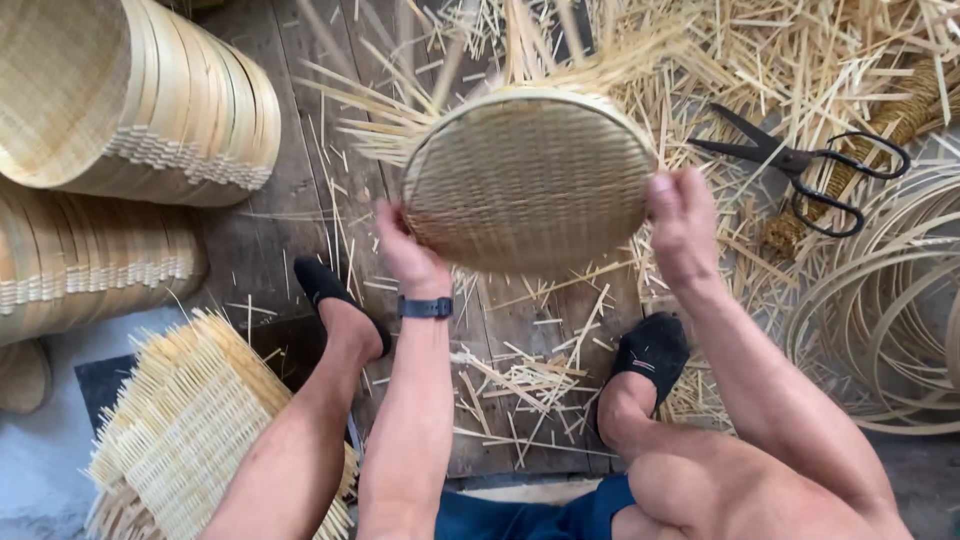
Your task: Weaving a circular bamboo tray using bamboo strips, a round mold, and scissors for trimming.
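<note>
- A seated person holds a round, pale woven bamboo tray (pixel 530 180) tilted above a dark wooden plank floor (pixel 260 250), loose strip ends bristling from its far rim
- The left hand (pixel 408 252), a dark band at its wrist, has its grip closed on the tray's lower left edge; the right hand (pixel 682 222) has its grip closed on the right edge
- Black iron scissors (pixel 800 165) lie on scattered bamboo offcuts (pixel 800 60) to the right, near coiled bamboo hoops (pixel 880 300)
- Stacked finished round trays (pixel 150 100) lean at the left; square woven bamboo mats (pixel 180 420) are piled by the left knee
</note>
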